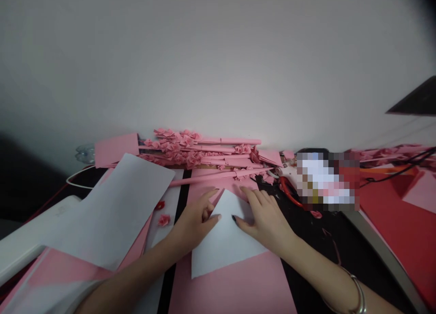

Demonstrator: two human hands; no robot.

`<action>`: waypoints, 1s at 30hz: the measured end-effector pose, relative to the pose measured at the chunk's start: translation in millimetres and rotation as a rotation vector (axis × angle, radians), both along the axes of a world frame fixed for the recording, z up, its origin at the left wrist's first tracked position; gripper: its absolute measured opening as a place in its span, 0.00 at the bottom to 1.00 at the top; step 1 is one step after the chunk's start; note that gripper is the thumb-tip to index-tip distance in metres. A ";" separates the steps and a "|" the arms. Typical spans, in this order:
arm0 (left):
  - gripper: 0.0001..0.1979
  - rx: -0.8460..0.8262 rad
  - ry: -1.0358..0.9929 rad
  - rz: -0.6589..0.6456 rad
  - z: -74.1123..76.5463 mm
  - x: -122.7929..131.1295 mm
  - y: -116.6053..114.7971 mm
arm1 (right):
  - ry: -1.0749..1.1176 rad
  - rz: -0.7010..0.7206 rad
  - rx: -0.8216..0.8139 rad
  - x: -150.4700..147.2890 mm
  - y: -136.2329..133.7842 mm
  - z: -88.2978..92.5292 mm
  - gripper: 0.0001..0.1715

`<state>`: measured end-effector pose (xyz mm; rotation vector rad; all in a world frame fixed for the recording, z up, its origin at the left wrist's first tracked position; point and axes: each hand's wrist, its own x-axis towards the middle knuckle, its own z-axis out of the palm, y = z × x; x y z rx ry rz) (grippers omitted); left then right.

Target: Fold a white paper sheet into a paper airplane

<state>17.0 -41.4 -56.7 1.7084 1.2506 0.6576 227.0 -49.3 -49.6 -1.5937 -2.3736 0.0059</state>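
white paper sheet (225, 241): thin, light, floppy, lift by edges | left hand (194, 218), right hand (265, 216): fingers open, resting on it | place: atop pink card (228, 289)

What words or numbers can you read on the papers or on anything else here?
No words, numbers or signs can be read.
The white paper shows no writing.
The pink paper shows no writing.
The blurred patch on the right is too blurred to read.
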 end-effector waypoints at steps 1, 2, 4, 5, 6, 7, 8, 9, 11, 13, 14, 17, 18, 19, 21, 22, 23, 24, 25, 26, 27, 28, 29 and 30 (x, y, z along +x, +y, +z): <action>0.27 -0.016 -0.046 0.012 -1.1 -0.2 0.3 | -0.005 -0.016 0.001 1.2 0.4 0.2 0.33; 0.27 -0.031 -0.086 0.028 -1.9 -0.5 0.1 | -0.007 -0.033 0.000 3.2 1.0 0.8 0.32; 0.25 -0.064 -0.147 0.087 -1.9 -1.4 -0.9 | 0.001 -0.078 -0.007 9.1 2.9 2.7 0.28; 0.25 -0.081 -0.172 0.122 -1.3 -1.9 -1.5 | 0.014 -0.110 -0.016 12.9 4.1 3.9 0.26; 0.26 -0.100 -0.192 0.151 -0.4 -2.2 -2.0 | 0.037 -0.147 -0.034 16.9 5.5 5.0 0.24; 0.27 -0.117 -0.208 0.175 0.4 -2.6 -2.3 | 0.076 -0.181 -0.061 20.9 7.0 5.9 0.21; 0.28 -0.133 -0.223 0.189 1.0 -2.8 -2.3 | 0.130 -0.207 -0.091 24.6 8.4 6.5 0.18; 0.30 -0.148 -0.241 0.195 1.3 -3.1 -2.2 | 0.196 -0.221 -0.118 27.8 9.7 6.6 0.15; 0.34 -0.176 -0.280 0.180 1.1 -3.5 -1.7 | 0.347 -0.212 -0.154 31.8 11.4 5.9 0.10; 0.35 -0.218 -0.325 0.141 1.1 -3.7 -1.4 | 0.496 -0.181 -0.160 32.7 11.2 5.0 0.08; 0.35 -0.251 -0.354 0.117 1.6 -3.7 -1.4 | 0.559 -0.170 -0.163 32.2 10.4 4.9 0.08; 0.32 -0.340 -0.433 0.081 4.8 -3.2 -1.5 | 0.706 -0.141 -0.185 29.3 6.6 7.0 0.09; 0.30 -0.351 -0.448 0.084 6.0 -2.9 -1.4 | 0.741 -0.130 -0.196 28.5 5.3 8.2 0.09; 0.28 -0.352 -0.455 0.094 7.0 -2.6 -1.2 | 0.776 -0.119 -0.211 27.9 4.4 9.5 0.09; 0.25 -0.349 -0.461 0.113 8.1 -2.3 -0.5 | 0.859 -0.106 -0.257 27.4 3.7 11.3 0.09; 0.24 -0.348 -0.470 0.125 8.3 -2.2 -0.1 | 0.913 -0.107 -0.291 27.5 4.0 11.6 0.10; 0.23 -0.351 -0.484 0.135 8.4 -2.3 0.3 | 0.983 -0.111 -0.326 27.6 4.7 11.3 0.10; 0.23 -0.352 -0.500 0.147 8.4 -2.4 0.8 | 1.067 -0.114 -0.367 27.6 5.7 10.6 0.11; 0.22 -0.351 -0.516 0.161 8.5 -2.6 1.1 | 1.161 -0.112 -0.413 27.5 6.7 9.5 0.11; 0.22 -0.351 -0.529 0.177 8.7 -2.7 1.3 | 1.258 -0.103 -0.459 27.1 7.8 8.0 0.12; 0.23 -0.357 -0.540 0.191 8.9 -2.8 1.4 | 1.350 -0.089 -0.501 26.6 8.6 6.5 0.13; 0.24 -0.372 -0.547 0.199 9.0 -2.8 1.4 | 1.426 -0.075 -0.534 26.0 9.2 4.9 0.13; 0.24 -0.390 -0.549 0.203 9.0 -2.8 1.3 | 1.478 -0.067 -0.560 25.4 9.5 3.5 0.13; 0.25 -0.403 -0.543 0.200 8.7 -2.9 1.2 | 1.504 -0.069 -0.576 25.0 9.6 2.3 0.14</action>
